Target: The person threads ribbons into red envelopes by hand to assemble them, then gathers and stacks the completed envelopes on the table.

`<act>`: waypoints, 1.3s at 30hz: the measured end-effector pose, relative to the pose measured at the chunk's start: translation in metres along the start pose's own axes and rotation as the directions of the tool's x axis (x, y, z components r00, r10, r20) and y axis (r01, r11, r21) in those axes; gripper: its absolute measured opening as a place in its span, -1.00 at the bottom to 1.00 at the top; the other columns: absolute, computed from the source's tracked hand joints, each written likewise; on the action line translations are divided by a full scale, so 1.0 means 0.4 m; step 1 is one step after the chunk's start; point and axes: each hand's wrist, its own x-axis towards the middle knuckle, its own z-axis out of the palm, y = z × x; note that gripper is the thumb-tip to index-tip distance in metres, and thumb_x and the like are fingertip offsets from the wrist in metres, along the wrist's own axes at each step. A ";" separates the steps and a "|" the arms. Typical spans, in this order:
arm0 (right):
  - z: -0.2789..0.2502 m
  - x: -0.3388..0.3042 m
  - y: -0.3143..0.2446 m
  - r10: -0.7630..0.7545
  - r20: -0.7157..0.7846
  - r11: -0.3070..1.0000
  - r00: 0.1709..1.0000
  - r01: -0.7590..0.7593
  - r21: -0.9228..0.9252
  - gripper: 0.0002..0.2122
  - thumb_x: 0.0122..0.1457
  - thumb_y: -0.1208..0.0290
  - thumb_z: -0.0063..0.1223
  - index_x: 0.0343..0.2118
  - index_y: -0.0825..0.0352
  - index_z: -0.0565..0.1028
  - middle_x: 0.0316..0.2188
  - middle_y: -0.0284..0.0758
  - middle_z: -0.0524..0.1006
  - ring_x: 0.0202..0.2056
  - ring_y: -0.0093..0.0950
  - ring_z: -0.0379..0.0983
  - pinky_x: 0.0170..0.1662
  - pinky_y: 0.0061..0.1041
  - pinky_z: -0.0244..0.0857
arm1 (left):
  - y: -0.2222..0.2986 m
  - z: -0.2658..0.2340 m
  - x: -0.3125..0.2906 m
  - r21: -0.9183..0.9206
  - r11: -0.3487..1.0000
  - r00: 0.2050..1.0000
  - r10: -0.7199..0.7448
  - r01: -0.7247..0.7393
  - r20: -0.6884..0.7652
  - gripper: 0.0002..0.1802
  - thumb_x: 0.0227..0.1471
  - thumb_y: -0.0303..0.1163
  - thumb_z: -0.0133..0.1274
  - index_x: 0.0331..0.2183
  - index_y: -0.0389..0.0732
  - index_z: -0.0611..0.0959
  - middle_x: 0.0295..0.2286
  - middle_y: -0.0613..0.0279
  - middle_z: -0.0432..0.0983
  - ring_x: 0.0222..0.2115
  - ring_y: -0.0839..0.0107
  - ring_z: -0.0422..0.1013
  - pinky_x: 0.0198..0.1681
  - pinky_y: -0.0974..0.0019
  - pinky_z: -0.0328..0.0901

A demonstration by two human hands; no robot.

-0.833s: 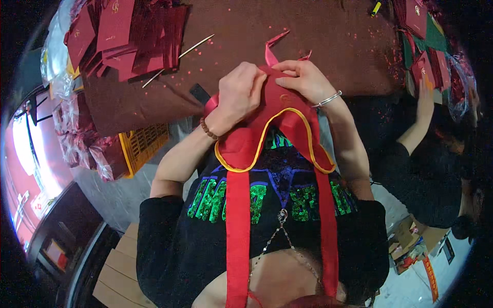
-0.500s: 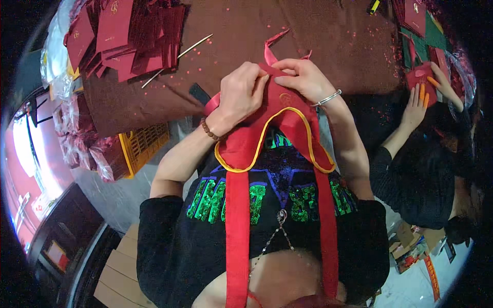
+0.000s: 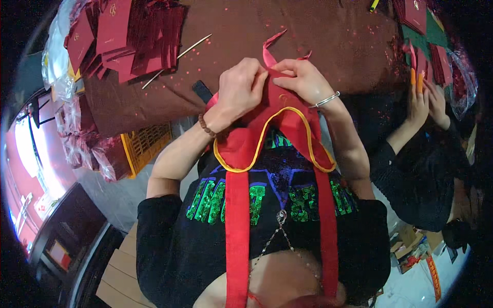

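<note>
1. We see the co-worker's left hand (image 3: 418, 105) and right hand (image 3: 437, 107) now close together, reaching up by the red packets (image 3: 442, 65); at first we saw only one of them.
2. The red pouch spread between those two half a second ago has left that spot.
3. Our left hand (image 3: 240, 87) sits slightly higher.
4. The yellow marker (image 3: 374, 5) now lies nearer our view's upper edge.

The apron (image 3: 236, 149) is red, edged in yellow. Beyond it, the ribbon (image 3: 268, 57) is pinkish red; the surface (image 3: 344, 61) is brown, red-flecked.
</note>
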 end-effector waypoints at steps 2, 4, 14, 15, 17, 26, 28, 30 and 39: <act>0.005 -0.003 0.001 -0.018 0.007 0.999 1.000 0.017 0.048 -0.68 -0.05 0.49 0.05 -0.19 0.46 0.42 -0.26 -0.18 0.50 -0.18 -0.49 0.42 -0.12 -0.55 0.28 | 0.001 -0.001 -0.006 0.080 0.991 0.994 0.112 -0.112 -0.007 -0.88 -0.16 -0.46 0.03 -0.56 -0.23 0.41 -0.60 0.07 0.35 -0.58 0.09 0.35 -0.55 0.17 0.24; 0.007 -0.005 0.004 -0.036 0.010 0.995 0.999 0.035 0.095 -0.68 -0.05 0.48 0.05 -0.18 0.45 0.43 -0.26 -0.18 0.51 -0.18 -0.49 0.42 -0.11 -0.55 0.27 | -0.002 -0.003 -0.013 0.076 0.992 0.995 0.104 -0.104 -0.005 -0.89 -0.16 -0.47 0.05 -0.55 -0.24 0.44 -0.61 0.08 0.34 -0.60 0.14 0.35 -0.57 0.22 0.23; 0.008 -0.022 -0.014 -0.002 0.018 0.998 1.000 0.001 0.068 -0.69 -0.04 0.48 0.03 -0.18 0.44 0.43 -0.27 -0.19 0.51 -0.18 -0.48 0.42 -0.12 -0.55 0.28 | 0.000 -0.008 -0.028 -0.029 0.999 0.998 0.039 -0.040 -0.054 -0.91 -0.13 -0.47 0.09 -0.51 -0.25 0.50 -0.61 0.12 0.35 -0.63 0.24 0.35 -0.58 0.31 0.22; 0.010 -0.021 -0.012 0.009 0.026 0.994 1.000 -0.011 0.105 -0.69 -0.04 0.48 0.03 -0.19 0.44 0.43 -0.27 -0.20 0.51 -0.19 -0.49 0.43 -0.13 -0.55 0.28 | 0.003 -0.005 -0.026 -0.030 0.999 0.998 0.041 -0.042 -0.054 -0.91 -0.13 -0.47 0.09 -0.51 -0.25 0.50 -0.61 0.12 0.35 -0.63 0.24 0.35 -0.58 0.31 0.22; 0.013 -0.017 -0.017 -0.012 0.002 0.999 1.000 0.012 0.034 -0.70 -0.04 0.48 0.03 -0.19 0.44 0.43 -0.28 -0.21 0.51 -0.20 -0.50 0.43 -0.14 -0.56 0.28 | 0.011 0.002 -0.026 -0.059 0.998 0.999 0.019 -0.022 -0.050 -0.90 -0.14 -0.47 0.08 -0.52 -0.25 0.49 -0.61 0.12 0.35 -0.62 0.23 0.36 -0.57 0.30 0.23; 0.014 -0.018 -0.012 0.002 -0.001 0.991 1.000 -0.002 0.134 -0.71 -0.02 0.52 0.02 -0.18 0.46 0.42 -0.28 -0.23 0.52 -0.21 -0.53 0.42 -0.14 -0.59 0.28 | 0.008 -0.006 -0.026 0.044 0.998 0.998 0.052 -0.051 -0.030 -0.90 -0.16 -0.48 0.07 -0.53 -0.23 0.47 -0.61 0.12 0.35 -0.61 0.19 0.36 -0.57 0.25 0.24; 0.012 -0.011 -0.002 -0.013 0.015 0.991 1.000 0.010 0.132 -0.70 -0.03 0.51 0.03 -0.18 0.45 0.42 -0.29 -0.22 0.52 -0.22 -0.53 0.43 -0.15 -0.59 0.28 | 0.007 -0.007 -0.025 0.053 0.997 0.998 0.054 -0.052 -0.021 -0.90 -0.16 -0.48 0.07 -0.53 -0.23 0.47 -0.61 0.12 0.35 -0.60 0.18 0.36 -0.57 0.25 0.24; 0.013 -0.013 -0.002 -0.016 0.000 0.995 1.000 0.016 0.101 -0.70 -0.03 0.50 0.04 -0.18 0.45 0.42 -0.29 -0.22 0.52 -0.22 -0.53 0.43 -0.15 -0.59 0.28 | 0.007 -0.007 -0.024 0.062 0.997 0.998 0.055 -0.054 -0.013 -0.90 -0.16 -0.47 0.07 -0.53 -0.23 0.47 -0.60 0.12 0.35 -0.60 0.18 0.36 -0.57 0.24 0.25; 0.013 -0.011 0.008 -0.052 -0.058 0.999 0.997 0.051 -0.006 -0.68 -0.05 0.48 0.06 -0.18 0.42 0.43 -0.29 -0.20 0.52 -0.23 -0.51 0.44 -0.16 -0.56 0.29 | 0.005 -0.002 -0.020 0.160 0.983 0.995 0.096 -0.094 -0.010 -0.90 -0.14 -0.46 0.06 -0.51 -0.21 0.46 -0.59 0.12 0.35 -0.58 0.15 0.36 -0.55 0.22 0.25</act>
